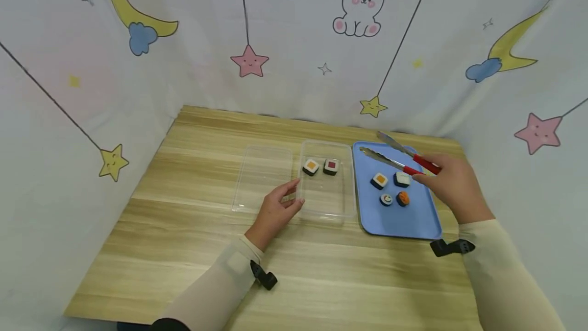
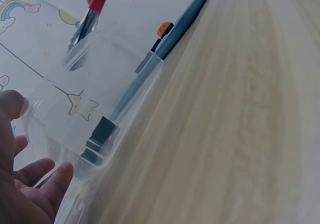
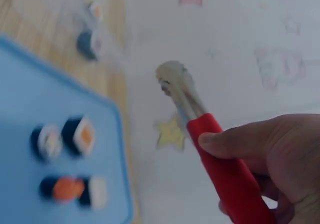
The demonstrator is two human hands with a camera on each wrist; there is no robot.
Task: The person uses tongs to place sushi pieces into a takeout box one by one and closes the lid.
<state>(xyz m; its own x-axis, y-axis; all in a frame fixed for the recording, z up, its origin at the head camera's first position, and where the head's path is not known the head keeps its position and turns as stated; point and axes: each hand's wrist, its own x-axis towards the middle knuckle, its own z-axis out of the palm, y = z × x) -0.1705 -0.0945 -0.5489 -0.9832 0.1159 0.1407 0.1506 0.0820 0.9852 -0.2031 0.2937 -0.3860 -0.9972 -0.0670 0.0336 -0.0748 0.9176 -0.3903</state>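
My left hand (image 1: 277, 208) touches the left side of a clear plastic box (image 1: 325, 214) with its fingertips, the fingers spread apart. Inside that box, toward the back, are two sushi pieces: one with an orange centre (image 1: 311, 167) and one with a dark red centre (image 1: 331, 166). My right hand (image 1: 452, 183) grips metal tongs (image 1: 383, 157) by their red handles, above a blue tray (image 1: 390, 223). The tongs' arms stand apart with nothing visible between them. On the tray lie an orange-centred sushi piece (image 1: 379, 181), a white-topped one (image 1: 401, 179), a small round roll (image 1: 386, 199) and an orange-topped one (image 1: 402, 198).
A clear plastic lid (image 1: 262, 178) lies flat to the left of the box. Everything stands on a wooden table (image 1: 184, 249). Behind it hangs a white cloth (image 1: 298, 86) with printed stars, moons and a rabbit.
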